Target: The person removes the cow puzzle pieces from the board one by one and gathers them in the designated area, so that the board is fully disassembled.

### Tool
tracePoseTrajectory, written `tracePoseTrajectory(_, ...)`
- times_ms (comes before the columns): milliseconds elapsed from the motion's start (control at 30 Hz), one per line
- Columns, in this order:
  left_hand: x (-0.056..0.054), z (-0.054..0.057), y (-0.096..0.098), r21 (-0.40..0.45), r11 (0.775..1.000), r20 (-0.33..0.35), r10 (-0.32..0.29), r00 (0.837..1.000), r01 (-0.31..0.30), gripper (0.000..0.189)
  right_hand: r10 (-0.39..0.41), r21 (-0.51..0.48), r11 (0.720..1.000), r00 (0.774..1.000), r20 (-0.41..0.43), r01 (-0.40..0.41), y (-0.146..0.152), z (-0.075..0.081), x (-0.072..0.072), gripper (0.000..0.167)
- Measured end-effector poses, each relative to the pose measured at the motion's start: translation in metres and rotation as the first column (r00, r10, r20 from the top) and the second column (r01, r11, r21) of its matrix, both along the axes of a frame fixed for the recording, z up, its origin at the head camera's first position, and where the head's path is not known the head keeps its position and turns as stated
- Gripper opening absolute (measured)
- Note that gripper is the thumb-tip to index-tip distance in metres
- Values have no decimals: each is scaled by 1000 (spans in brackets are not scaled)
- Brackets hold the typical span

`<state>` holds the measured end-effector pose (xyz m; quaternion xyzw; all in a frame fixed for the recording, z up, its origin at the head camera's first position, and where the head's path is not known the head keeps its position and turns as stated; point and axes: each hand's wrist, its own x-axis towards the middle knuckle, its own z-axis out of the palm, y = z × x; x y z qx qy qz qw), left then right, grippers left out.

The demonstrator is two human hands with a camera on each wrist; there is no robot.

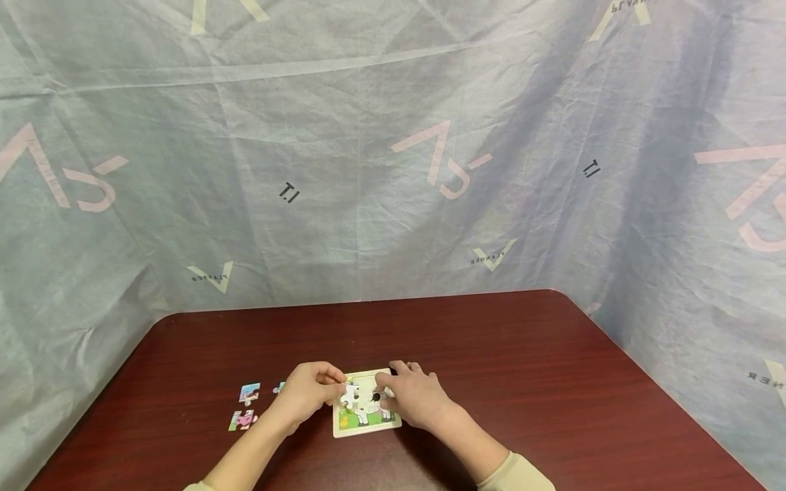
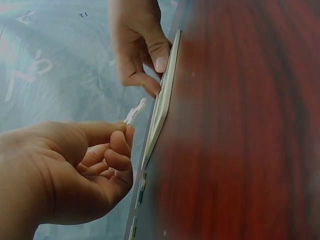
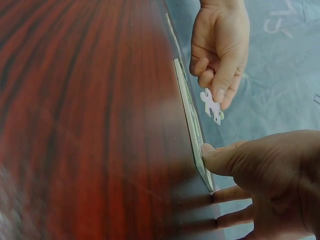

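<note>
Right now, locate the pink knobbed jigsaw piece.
In the head view, that piece lies left of the left hand on the dark red table, below a blue jigsaw piece.

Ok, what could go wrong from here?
Slip: the left hand pinches the white jigsaw piece by one end, so it may twist or drop.
Shift: the right hand touches the puzzle tray at its right side; a push might slide it.
Nudge: loose jigsaw pieces lie close by the left forearm.
</note>
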<state>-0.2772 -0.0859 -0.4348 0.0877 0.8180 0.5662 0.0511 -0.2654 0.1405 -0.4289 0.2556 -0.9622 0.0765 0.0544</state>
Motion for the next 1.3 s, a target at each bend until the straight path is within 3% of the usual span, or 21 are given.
tracePoseTrajectory(867,9,-1,-57,-64,994,43,87,995,-84,12,8,-12,1000,1000,-22,-8,1,-1,0,15)
tracePoseTrajectory(1300,16,-1,-80,-53,998,76,39,996,-35,15,10,-22,1000,1000,7,-9,1,0,-1,13)
